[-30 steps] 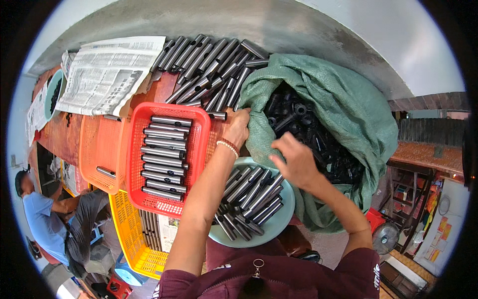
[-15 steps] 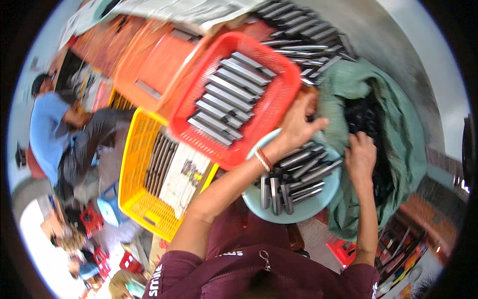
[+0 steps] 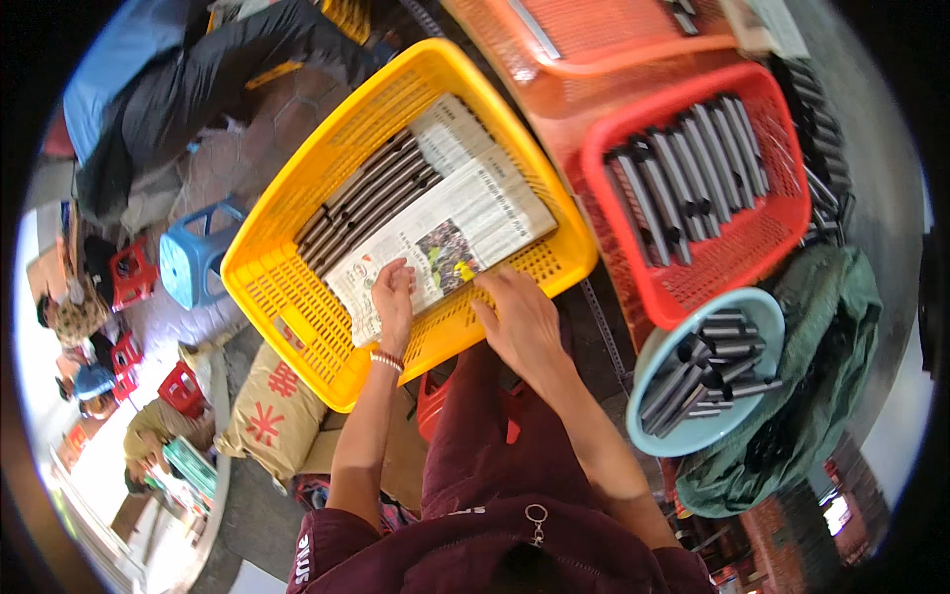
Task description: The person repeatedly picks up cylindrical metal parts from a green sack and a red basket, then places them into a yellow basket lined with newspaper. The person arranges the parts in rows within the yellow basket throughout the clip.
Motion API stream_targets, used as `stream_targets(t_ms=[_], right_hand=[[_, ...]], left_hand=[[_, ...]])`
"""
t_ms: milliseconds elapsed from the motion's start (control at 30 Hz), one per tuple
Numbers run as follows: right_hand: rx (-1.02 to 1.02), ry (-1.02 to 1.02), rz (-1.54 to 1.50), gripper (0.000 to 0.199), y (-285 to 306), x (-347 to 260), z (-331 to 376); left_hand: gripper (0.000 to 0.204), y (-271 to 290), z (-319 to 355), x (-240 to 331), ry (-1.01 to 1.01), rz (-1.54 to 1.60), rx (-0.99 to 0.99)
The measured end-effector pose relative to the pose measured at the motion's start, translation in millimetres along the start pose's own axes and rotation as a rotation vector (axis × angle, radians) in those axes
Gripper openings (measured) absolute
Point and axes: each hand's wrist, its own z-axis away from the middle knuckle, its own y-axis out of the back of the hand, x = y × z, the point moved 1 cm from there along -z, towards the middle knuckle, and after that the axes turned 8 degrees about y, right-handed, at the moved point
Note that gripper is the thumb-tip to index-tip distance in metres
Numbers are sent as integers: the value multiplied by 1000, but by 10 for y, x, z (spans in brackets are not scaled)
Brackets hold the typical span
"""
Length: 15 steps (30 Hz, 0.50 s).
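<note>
My left hand (image 3: 394, 305) lies over a sheet of newspaper (image 3: 490, 203), its fingers loosely bent and apart, with nothing visible in them. By the paper's near edge is my right hand (image 3: 522, 322), thumb spread from the fingers and fingertips at that edge. The newspaper lies inside a yellow plastic basket (image 3: 259, 223). Beside the paper, several long dark bars (image 3: 366, 198) lie in a row in the basket. A thin dark edge runs under the paper between my hands; whether that is another bar I cannot tell.
Right of the yellow basket, a red basket (image 3: 648, 292) holds a row of shiny bars. Nearer stand a light blue basin (image 3: 648, 436) of loose bars and a green sack (image 3: 841, 307). An orange basket (image 3: 633, 54), a blue stool (image 3: 188, 262) and a seated person (image 3: 198, 99) are farther off.
Both hands have left the basin and green sack on the right and are now at the yellow basket. The view has turned left, bringing that basket to the middle.
</note>
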Motion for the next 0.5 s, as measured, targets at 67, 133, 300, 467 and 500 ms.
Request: stream_targets(t_ms=[67,133,300,467,500], right_hand=[[-296,-76,35,18,-582,282,-409],[-419,-166,69,29,-1044,589,-768],[-306,189,478,45,-2021,1508,-1176],[-544,258,531,47,-2216,1855,-1180],[-702,192,528,47,-2230,1829,-1163]], left_hand=[[25,174,-376,-253,-38,-127,48],[27,206,-731,-397,-192,-343,87],[28,-99,-1347,-419,-547,-557,122],[30,-419,-1676,-345,-650,-604,107],[30,-420,-1716,-448,-627,-623,82]])
